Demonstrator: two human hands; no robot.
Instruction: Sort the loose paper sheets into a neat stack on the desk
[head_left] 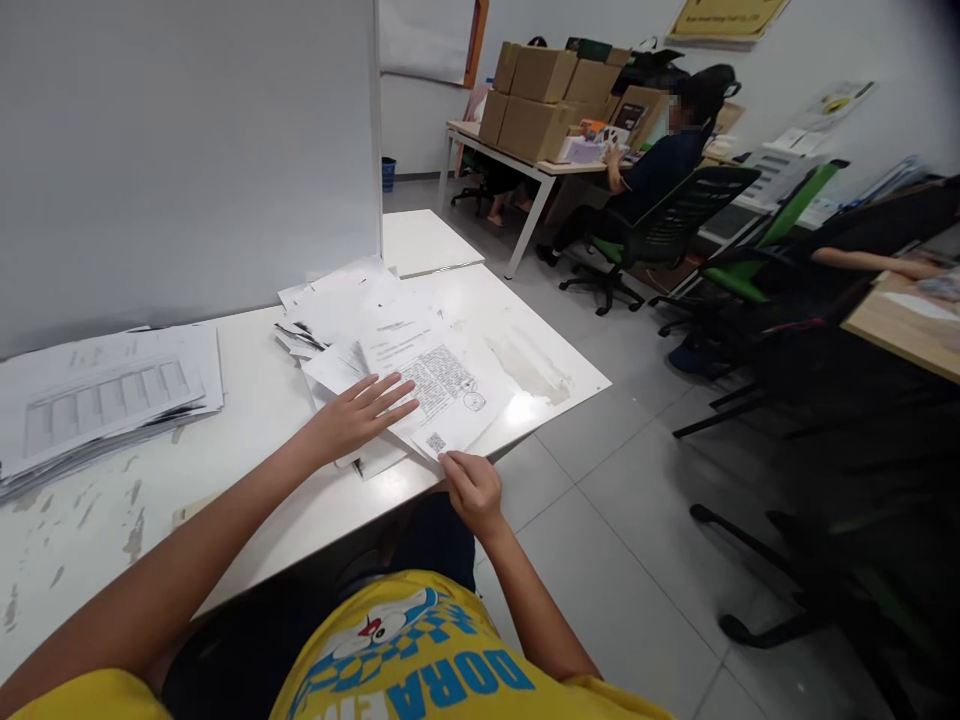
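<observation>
Printed sheet (pixel 457 365) at twelve o'clock, over the white table (pixel 247 375).
The right hand (pixel 471 490) is closed in a pinch at the sheet's six o'clock corner; the left hand (pixel 367 410) is spread wide at its eight o'clock side, gripping nothing, though whether it presses or hovers is hard to tell. A light pinch and flat fingers should avoid creasing it or dragging the loose papers (pixel 349 295) at eleven o'clock.

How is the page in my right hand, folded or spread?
Spread: the page shows printing down to the square code, no visible fold.
</observation>
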